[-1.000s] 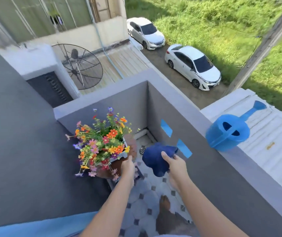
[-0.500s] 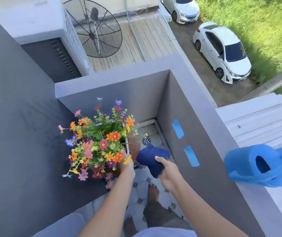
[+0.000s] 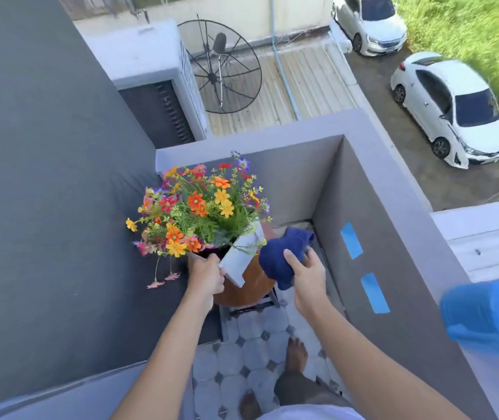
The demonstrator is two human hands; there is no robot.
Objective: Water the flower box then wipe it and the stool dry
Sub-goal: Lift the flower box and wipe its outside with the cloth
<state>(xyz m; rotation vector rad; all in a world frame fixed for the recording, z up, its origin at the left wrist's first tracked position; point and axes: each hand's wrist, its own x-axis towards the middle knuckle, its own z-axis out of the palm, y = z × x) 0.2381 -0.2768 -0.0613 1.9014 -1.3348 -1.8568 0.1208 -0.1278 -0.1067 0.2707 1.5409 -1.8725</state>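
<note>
Two hands busy: left hand (image 3: 207,275) clamps box (image 3: 240,258) rim, tilted, top-heavy; right hand (image 3: 307,275) bunches soft cloth (image 3: 283,253) just beside box.

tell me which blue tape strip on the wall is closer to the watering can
The lower tape strip; the other strip sits farther from the watering can.

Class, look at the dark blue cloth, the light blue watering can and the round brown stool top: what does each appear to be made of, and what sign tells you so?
Dark blue cloth: soft, matt fabric; it bunches and droops in the right hand.
Light blue watering can: probably moulded plastic; even colour, rounded edges.
Round brown stool top: smooth; wood or plastic, unclear.
</note>
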